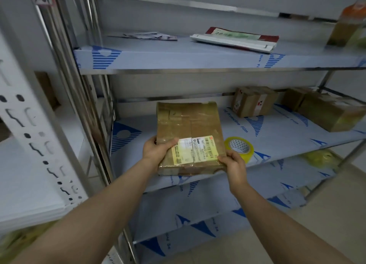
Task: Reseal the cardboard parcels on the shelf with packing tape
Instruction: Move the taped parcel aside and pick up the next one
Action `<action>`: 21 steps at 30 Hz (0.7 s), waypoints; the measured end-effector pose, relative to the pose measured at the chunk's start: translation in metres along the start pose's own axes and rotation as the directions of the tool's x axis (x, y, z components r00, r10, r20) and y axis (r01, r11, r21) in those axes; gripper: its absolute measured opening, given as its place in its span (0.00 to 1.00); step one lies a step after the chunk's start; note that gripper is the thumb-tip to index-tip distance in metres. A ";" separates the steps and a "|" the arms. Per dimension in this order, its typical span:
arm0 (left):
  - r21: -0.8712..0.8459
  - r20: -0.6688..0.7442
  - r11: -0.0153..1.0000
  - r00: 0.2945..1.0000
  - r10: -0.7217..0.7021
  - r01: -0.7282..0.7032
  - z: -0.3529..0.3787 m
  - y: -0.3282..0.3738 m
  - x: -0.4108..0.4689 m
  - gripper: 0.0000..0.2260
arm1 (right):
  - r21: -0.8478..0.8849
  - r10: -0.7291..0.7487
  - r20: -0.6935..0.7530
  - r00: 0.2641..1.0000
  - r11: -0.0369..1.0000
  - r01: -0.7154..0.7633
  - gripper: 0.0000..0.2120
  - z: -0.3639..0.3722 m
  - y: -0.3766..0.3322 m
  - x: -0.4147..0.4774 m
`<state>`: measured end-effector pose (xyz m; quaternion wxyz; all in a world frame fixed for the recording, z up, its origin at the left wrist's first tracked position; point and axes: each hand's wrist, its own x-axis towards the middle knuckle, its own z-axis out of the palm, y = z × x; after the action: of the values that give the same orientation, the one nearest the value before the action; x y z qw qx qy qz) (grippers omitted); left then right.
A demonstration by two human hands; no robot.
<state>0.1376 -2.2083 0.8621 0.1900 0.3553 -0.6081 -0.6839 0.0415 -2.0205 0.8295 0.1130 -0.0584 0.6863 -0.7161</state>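
Several film-covered shelves of a stainless steel rack [93, 89] fill the view. The flat cardboard parcel [188, 125] on the middle shelf [277, 133] serves as the reference for everything else. That parcel lies lengthwise, wrapped in glossy brown tape, with its near end at the shelf's front edge. Whether it rests fully on the shelf or is lifted a little cannot be told.

Well to the right of the parcel and farther back sits a larger taped cardboard box [332, 113]. Behind the parcel's far right corner, against the rear rail, stands a small cardboard box [253, 102] with red-marked stickers. Above the parcel, on the upper shelf [178, 55], lies a flat white and red mailer bag [237, 39]. Some loose papers [150, 36] lie above the parcel's far left corner on the same shelf.

A roll of yellowish packing tape [238, 148] lies flat just beside the parcel's right edge, near its front corner. The left hand [158, 149] grips the parcel's near left edge, its thumb laid on top and touching the shipping label [193, 150]. The right hand [233, 162] grips the near right corner, thumb on top, the other fingers hidden underneath. The label is stuck across the parcel's near end.
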 end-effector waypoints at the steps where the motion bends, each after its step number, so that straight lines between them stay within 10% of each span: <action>1: 0.002 -0.001 1.000 1.000 0.014 -0.014 -0.003 -0.002 -0.002 0.20 | -0.005 0.009 -0.007 1.000 1.000 -0.009 0.08 -0.001 0.003 -0.003; 11: -0.023 0.028 0.989 0.989 0.148 -0.148 -0.008 -0.005 -0.025 0.37 | -0.081 0.101 0.022 0.995 0.992 -0.099 0.14 0.007 0.000 -0.020; 21: -0.121 0.021 0.983 0.990 0.139 -0.136 -0.005 0.012 -0.066 0.11 | 0.055 0.266 -0.095 0.959 0.963 -0.262 0.15 -0.006 0.009 -0.033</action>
<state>0.1838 -2.1679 0.8905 0.2488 0.2905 -0.5920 -0.7094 0.0728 -2.0069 0.8231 0.1737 0.0728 0.6778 -0.7107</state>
